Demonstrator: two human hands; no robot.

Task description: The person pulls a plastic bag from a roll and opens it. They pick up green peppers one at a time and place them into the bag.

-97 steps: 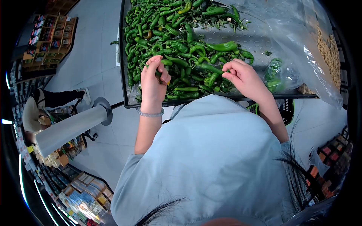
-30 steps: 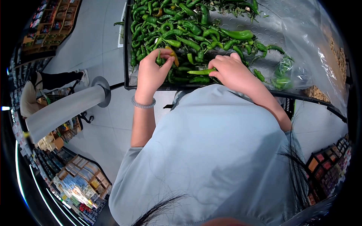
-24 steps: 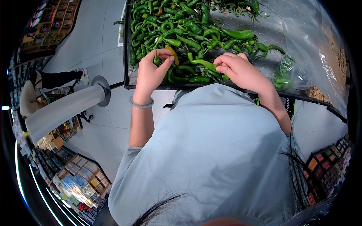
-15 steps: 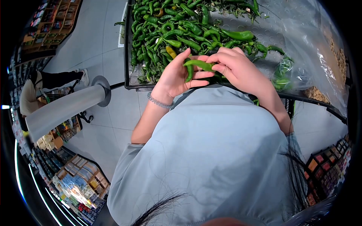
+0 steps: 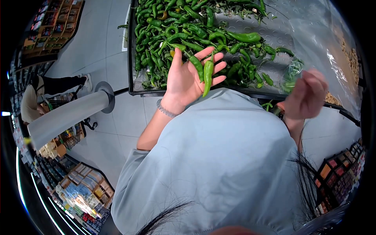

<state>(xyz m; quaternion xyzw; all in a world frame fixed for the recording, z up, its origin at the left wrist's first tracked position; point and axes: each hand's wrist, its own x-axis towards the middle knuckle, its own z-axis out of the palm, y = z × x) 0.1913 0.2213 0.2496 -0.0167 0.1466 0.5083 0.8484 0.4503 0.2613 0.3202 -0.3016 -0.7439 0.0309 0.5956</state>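
My left hand (image 5: 184,80) is palm up above the front of the pepper bin, its fingers spread. Across its palm and fingers rest two green peppers: a darker one (image 5: 197,67) and a longer, lighter one (image 5: 208,75). My right hand (image 5: 307,96) is at the bin's right front corner, smeared by motion, and I cannot make out anything in it. Beside it, a clear bag with green peppers (image 5: 291,74) lies on the bin. Behind my left hand is a heap of loose green peppers (image 5: 156,27), some curled, a few yellowish.
The black rim (image 5: 130,58) edges the bin near my body. Clear plastic sheeting (image 5: 317,47) covers brown goods at the right. On the left are a grey post (image 5: 70,115), a person (image 5: 33,96) by a cart, and stocked shelves (image 5: 55,27).
My right hand has let go of the lighter pepper and moved right, towards the bag. My left hand has opened flatter, and both peppers now lie across it.
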